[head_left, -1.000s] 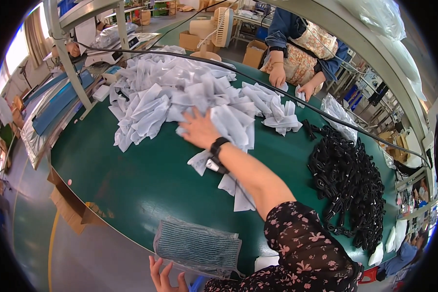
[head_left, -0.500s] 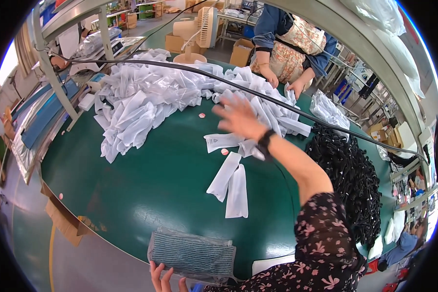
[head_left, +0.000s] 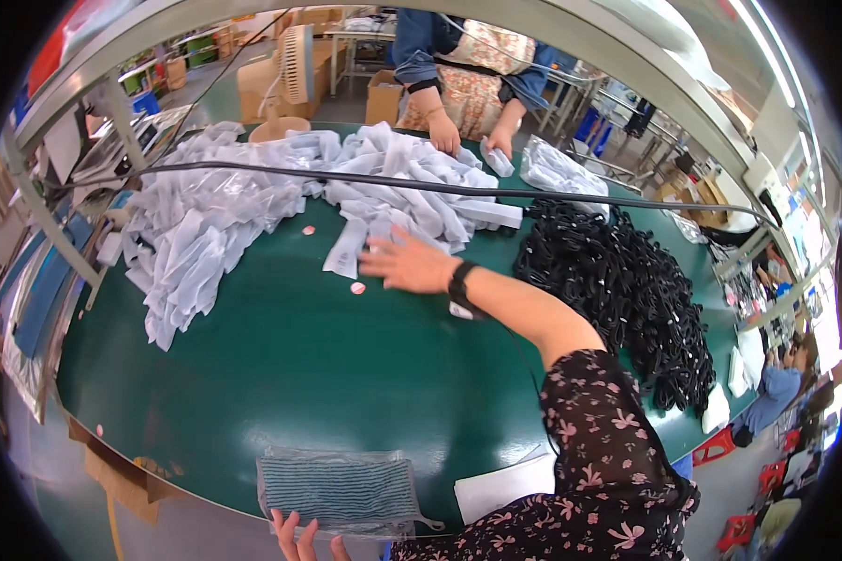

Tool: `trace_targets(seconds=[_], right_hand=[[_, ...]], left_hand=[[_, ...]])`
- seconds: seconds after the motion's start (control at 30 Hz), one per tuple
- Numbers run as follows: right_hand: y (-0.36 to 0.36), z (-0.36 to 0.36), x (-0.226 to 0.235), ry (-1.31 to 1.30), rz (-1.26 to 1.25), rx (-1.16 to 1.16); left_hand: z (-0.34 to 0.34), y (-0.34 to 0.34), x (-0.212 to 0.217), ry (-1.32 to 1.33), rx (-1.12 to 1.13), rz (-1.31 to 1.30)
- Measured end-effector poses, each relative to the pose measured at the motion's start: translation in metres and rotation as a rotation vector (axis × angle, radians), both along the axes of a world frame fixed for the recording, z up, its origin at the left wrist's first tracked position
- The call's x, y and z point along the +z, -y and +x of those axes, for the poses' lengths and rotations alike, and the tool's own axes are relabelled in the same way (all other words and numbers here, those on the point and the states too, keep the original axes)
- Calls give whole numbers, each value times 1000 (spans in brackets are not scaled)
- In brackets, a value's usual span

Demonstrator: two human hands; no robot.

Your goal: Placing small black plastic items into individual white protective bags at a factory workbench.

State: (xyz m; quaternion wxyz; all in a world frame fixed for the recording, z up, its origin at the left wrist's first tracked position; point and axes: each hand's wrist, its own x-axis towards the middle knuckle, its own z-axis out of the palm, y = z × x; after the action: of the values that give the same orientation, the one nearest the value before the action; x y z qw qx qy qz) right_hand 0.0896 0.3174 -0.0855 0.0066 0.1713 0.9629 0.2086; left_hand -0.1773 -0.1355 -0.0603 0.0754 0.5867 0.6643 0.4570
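Note:
My right hand point(head_left: 407, 263) is open, palm down and fingers stretched out, at the near edge of a heap of flat white pouches point(head_left: 398, 164). By its fingertips lies one pouch point(head_left: 344, 252) that sticks out of the heap. A dark band circles the wrist. At the table's near edge, my left hand point(head_left: 299, 539) rests its spread fingers on the edge of a clear plastic bag point(head_left: 269, 481). Inside the bag is a folded blue-green striped cloth-like item point(head_left: 341, 488). My left thumb and palm are out of sight.
Black coiled cords point(head_left: 627, 299) form a large pile at the right. Another white pouch heap point(head_left: 196, 206) lies left. A dark cable point(head_left: 365, 177) spans the view. Across the green table point(head_left: 281, 374), a co-worker's hand point(head_left: 500, 140) holds a pouch. White paper point(head_left: 500, 486) lies near my right sleeve.
Two loose pouches that lay mid-table are gone from there, and pouches lie closer against the heap. My right hand has come nearer and lower. My left hand stays by the bag. The view has shifted.

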Motion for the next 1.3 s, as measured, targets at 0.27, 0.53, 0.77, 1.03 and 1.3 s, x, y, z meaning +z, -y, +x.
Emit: trace_targets(seconds=[0.27, 0.53, 0.77, 1.03, 1.3], right_hand=[[-40, 131, 45, -696, -99, -825], [-58, 223, 6, -472, -102, -1152], [-79, 313, -38, -324, -416, -936], [59, 222, 19, -184, -340, -1180], [141, 228, 20, -94, -377, -974]], left_hand=[[4, -16, 2, -60, -49, 20], [17, -15, 6, -78, -50, -81], [22, -21, 12, -67, -165, -50], [16, -31, 19, -43, -281, 62], [14, -13, 4, 12, -242, 84]])
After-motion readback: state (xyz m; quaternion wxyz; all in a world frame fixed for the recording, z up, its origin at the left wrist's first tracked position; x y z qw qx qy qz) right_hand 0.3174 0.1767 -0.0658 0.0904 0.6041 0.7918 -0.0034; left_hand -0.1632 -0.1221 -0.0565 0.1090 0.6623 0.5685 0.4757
